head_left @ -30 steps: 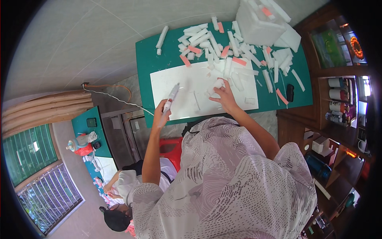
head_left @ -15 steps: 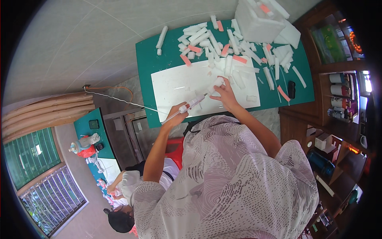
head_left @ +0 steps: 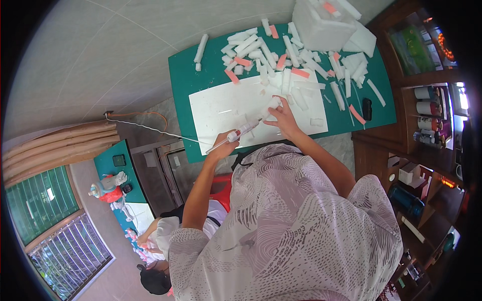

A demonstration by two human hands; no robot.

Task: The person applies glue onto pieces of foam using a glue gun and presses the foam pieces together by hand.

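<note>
My left hand [head_left: 226,145] is wrapped round a white glue gun [head_left: 242,131], with a glue stick [head_left: 217,146] poking out of its back end. The gun's dark tip meets or nearly meets a small white foam piece [head_left: 272,107]. My right hand [head_left: 282,119] pinches that foam piece between thumb and fingers, which partly cover it. Both hands are over a white board [head_left: 211,108] on the green table [head_left: 181,75]. Whether glue is coming out is too small to tell.
Many white foam strips [head_left: 247,46] and a few pink strips [head_left: 300,72] lie across the table's far side. A large white foam box [head_left: 321,27] stands at the far right, near a black object [head_left: 368,109]. A white cord [head_left: 150,126] runs to the wall. Another person [head_left: 155,278] works at the left.
The view has shifted slightly. The glue gun and the foam piece stay in nearly the same position against each other, both still held.
</note>
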